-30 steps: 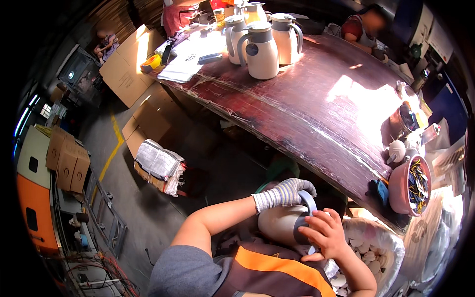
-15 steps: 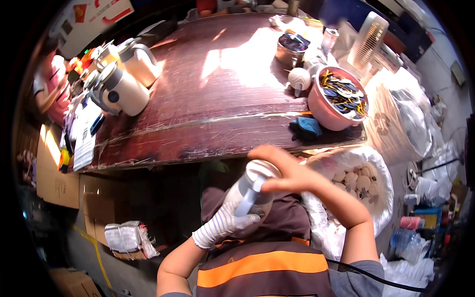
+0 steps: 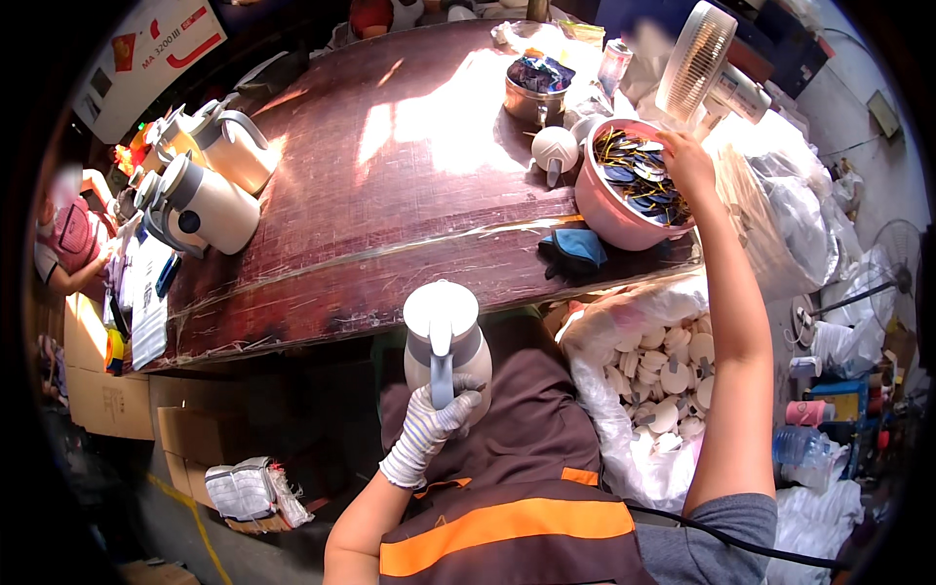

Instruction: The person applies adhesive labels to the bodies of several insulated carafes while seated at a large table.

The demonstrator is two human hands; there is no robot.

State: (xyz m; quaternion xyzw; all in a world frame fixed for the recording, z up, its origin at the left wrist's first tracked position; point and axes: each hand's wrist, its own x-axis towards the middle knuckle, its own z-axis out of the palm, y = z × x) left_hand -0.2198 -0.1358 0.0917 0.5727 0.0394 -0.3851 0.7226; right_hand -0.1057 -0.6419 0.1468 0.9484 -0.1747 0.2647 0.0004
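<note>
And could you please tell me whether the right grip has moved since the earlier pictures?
Yes: judged against the table, the right grip has moved forward and to the right, away from the jug and over to the pink tub.

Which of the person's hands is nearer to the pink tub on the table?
Right. The right hand is at the right side of the pink tub; the left hand is well away, off to its left, holding a jug.

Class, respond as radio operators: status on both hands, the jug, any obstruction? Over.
Left hand gloved, grip closed on vacuum jug. Jug's handle faces wearer. Right hand bare, at pink tub of stringed tags. No obstruction seen at either hand.
</note>
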